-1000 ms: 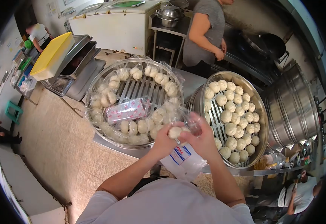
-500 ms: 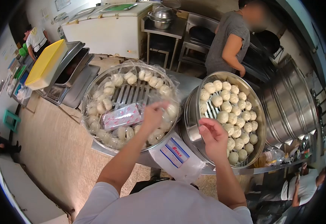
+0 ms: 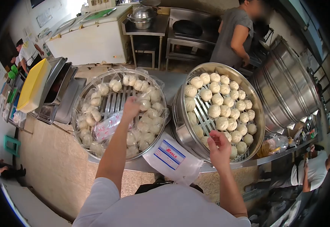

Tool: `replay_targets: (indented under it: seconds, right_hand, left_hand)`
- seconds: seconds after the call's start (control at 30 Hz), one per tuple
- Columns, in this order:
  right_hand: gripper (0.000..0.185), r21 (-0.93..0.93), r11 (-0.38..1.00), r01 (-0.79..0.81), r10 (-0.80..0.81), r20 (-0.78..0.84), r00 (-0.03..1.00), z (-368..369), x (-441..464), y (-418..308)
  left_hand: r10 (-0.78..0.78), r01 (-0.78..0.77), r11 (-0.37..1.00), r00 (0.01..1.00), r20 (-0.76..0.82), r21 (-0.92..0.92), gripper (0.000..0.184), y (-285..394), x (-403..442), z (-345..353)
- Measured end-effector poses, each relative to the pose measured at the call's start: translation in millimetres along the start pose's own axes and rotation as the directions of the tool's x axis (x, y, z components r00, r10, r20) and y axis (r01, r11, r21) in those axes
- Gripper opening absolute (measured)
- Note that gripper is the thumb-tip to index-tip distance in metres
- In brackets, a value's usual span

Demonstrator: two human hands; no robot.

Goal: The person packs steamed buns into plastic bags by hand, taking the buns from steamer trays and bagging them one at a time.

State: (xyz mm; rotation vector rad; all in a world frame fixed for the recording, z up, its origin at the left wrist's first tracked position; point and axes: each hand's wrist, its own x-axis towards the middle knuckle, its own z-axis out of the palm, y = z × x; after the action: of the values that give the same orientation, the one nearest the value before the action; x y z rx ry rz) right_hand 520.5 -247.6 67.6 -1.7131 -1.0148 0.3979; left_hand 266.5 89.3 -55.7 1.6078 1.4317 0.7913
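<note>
My left hand is over the left steamer tray, its fingers closed beside a bun in clear plastic. Whatever it pinches, if anything, is too small to make out. Plastic-wrapped buns ring this tray, and a pink-patterned clear packet lies on its slats, partly behind my left forearm. My right hand hovers above the near left side of the right steamer tray, fingers loosely curled, thumb apart, nothing visible in them. Rows of unwrapped white pleated buns fill much of that tray.
A printed plastic bag pack lies between the steamers at the counter edge. Stacked steel steamers stand at the right. A person in grey stands across the counter. Trays with a yellow tub are at the left.
My left hand has moved left, away from the tray's right side, toward its middle. My right hand has dropped slightly. The camera view has shifted.
</note>
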Motion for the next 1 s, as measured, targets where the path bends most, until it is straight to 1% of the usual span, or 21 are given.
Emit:
replay_targets:
  seconds: [0.03, 0.07, 0.1, 0.13, 0.2, 0.3, 0.4, 0.53, 0.57, 0.63, 0.7, 0.73, 0.77, 0.87, 0.9, 0.97, 1.0]
  right_hand:
    - [0.026, -0.003, 1.0, 0.002, -0.002, -0.001, 1.0, 1, 0, 3]
    - [0.026, -0.005, 1.0, 0.003, -0.003, -0.002, 1.0, 2, -1, 5]
    - [0.025, -0.007, 1.0, 0.003, -0.003, 0.0, 1.0, 4, -3, 7]
    - [0.025, -0.006, 1.0, 0.008, -0.008, -0.004, 1.0, 5, -3, 8]
    - [0.024, -0.006, 1.0, 0.023, -0.023, -0.011, 1.0, 6, -2, 9]
    - [0.023, 0.009, 0.999, 0.037, -0.037, -0.008, 0.999, 9, -2, 9]
    - [0.022, -0.014, 1.0, -0.013, 0.013, 0.022, 1.0, 10, -3, 3]
    - [0.02, -0.002, 0.999, 0.049, -0.049, -0.01, 0.999, 11, -4, 4]
    - [0.023, -0.019, 0.997, 0.071, -0.071, -0.003, 0.997, 9, -5, 5]
    - [0.023, -0.021, 0.997, 0.081, -0.081, 0.003, 0.997, 8, -5, 10]
    - [0.022, -0.025, 0.994, 0.104, -0.104, 0.011, 0.995, 6, -6, 10]
    - [0.022, -0.025, 0.994, 0.107, -0.107, 0.016, 0.994, 5, -5, 10]
    - [0.022, -0.024, 0.994, 0.108, -0.108, 0.023, 0.994, 4, -5, 10]
    - [0.021, 0.003, 0.996, 0.093, -0.093, 0.034, 0.995, 3, -6, 7]
    - [0.021, 0.014, 0.996, 0.092, -0.093, 0.038, 0.995, 3, -6, 8]
    - [0.021, 0.044, 0.996, 0.081, -0.083, 0.058, 0.995, 1, -7, 8]
    - [0.021, 0.06, 0.995, 0.075, -0.079, 0.07, 0.994, 0, -6, 8]
  left_hand:
    - [0.052, -0.048, 0.995, 0.998, -0.038, 0.088, 0.053, -10, 3, -20]
    - [0.106, -0.093, 0.951, 0.994, -0.029, 0.294, 0.053, -36, 15, -36]
    - [0.155, -0.131, 0.863, 0.988, -0.009, 0.488, 0.052, -61, 23, -48]
    - [0.065, -0.084, 0.787, 0.996, 0.054, 0.611, 0.052, -69, 19, -59]
    - [-0.138, -0.028, 0.578, 0.982, 0.132, 0.816, 0.051, -81, 7, -75]
    - [-0.004, -0.017, 0.613, 1.0, 0.024, 0.79, 0.053, -88, -10, -82]
    - [-0.209, 0.016, 0.55, 0.971, 0.119, 0.835, 0.054, -67, -18, -90]
    - [-0.109, -0.078, 0.473, 0.983, 0.147, 0.877, 0.046, -88, -11, -91]
    - [-0.039, -0.114, 0.504, 0.987, 0.155, 0.856, 0.041, -95, -14, -93]
    - [0.103, -0.188, 0.558, 0.982, 0.157, 0.809, 0.03, -102, -19, -95]
    - [0.106, -0.112, 0.729, 0.993, 0.05, 0.676, 0.023, -101, -22, -95]
    - [0.095, -0.076, 0.801, 0.996, -0.001, 0.594, 0.02, -86, -27, -95]
    - [0.147, -0.092, 0.773, 0.988, -0.037, 0.628, 0.015, -74, -35, -96]
    - [0.286, -0.153, 0.858, 0.936, -0.208, 0.491, 0.017, -63, -36, -97]
    - [0.33, -0.183, 0.861, 0.911, -0.246, 0.475, 0.018, -52, -41, -96]
    - [0.409, -0.24, 0.862, 0.849, -0.333, 0.446, 0.02, -15, -56, -92]
    - [0.414, -0.267, 0.874, 0.846, -0.336, 0.406, 0.021, 5, -64, -91]
